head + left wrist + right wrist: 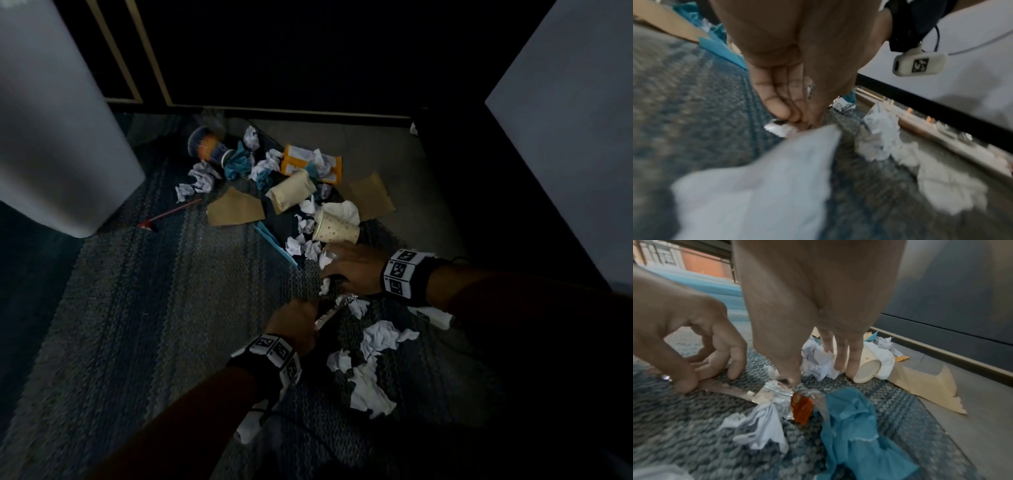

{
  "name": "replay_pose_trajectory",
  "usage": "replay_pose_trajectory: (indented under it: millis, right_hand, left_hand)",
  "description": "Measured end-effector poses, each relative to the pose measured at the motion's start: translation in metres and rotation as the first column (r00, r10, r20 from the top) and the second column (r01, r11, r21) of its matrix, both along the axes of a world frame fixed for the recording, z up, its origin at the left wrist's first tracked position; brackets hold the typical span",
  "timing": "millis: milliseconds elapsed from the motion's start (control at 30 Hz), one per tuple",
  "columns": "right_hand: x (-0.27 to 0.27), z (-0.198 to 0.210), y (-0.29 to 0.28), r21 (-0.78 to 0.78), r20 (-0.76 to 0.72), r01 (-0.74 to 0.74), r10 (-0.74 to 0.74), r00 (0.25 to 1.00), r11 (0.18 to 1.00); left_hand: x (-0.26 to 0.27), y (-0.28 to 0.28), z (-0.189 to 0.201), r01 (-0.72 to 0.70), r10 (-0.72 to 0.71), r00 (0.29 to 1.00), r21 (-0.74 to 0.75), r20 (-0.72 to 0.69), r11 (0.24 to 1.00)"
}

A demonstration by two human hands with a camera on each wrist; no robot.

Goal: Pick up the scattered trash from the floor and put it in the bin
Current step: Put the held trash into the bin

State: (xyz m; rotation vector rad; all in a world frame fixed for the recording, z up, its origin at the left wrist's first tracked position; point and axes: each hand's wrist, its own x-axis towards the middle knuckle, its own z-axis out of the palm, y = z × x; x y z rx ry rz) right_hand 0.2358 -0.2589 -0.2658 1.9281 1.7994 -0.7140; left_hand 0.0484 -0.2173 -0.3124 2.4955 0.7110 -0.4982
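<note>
Trash lies scattered on the blue-grey carpet. My left hand pinches one end of a long silver foil wrapper flat on the carpet. My right hand hovers palm down over its other end. The thumb tip touches the foil, and the fingers point straight down beside a dotted paper cup lying on its side. A tall white rounded container, perhaps the bin, stands at the far left.
Crumpled white paper, blue tissue, an orange wrapper scrap, brown paper pieces, an orange packet and a red stick litter the floor. A dark wall closes the back and a white panel the right.
</note>
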Motion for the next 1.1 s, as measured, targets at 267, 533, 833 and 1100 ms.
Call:
replay_pose_trajectory:
  millis: [267,533,833,1100]
  right_hand:
    - [0.003,0.004,-0.002,-0.034,-0.020,0.127,-0.127,0.992,0.991]
    - [0.011,0.014,-0.005,0.092,-0.050,0.134,-0.130,0.990,0.987]
    - [0.027,0.028,-0.005,0.218,-0.052,0.171,-0.164,0.985,0.961]
    - [0.026,0.032,-0.003,0.292,-0.155,0.213,-0.174,0.973,0.932]
  left_hand:
    - [0.004,-0.002,0.005,-0.053,0.054,0.998,0.048,-0.029,0.997]
    - [0.005,0.003,0.008,0.018,-0.019,1.000,0.039,0.023,0.999]
    - [0.029,-0.006,-0.002,0.264,-0.261,0.956,-0.004,0.135,0.965]
    - [0.029,0.006,0.010,0.141,-0.138,0.955,0.009,0.263,0.990]
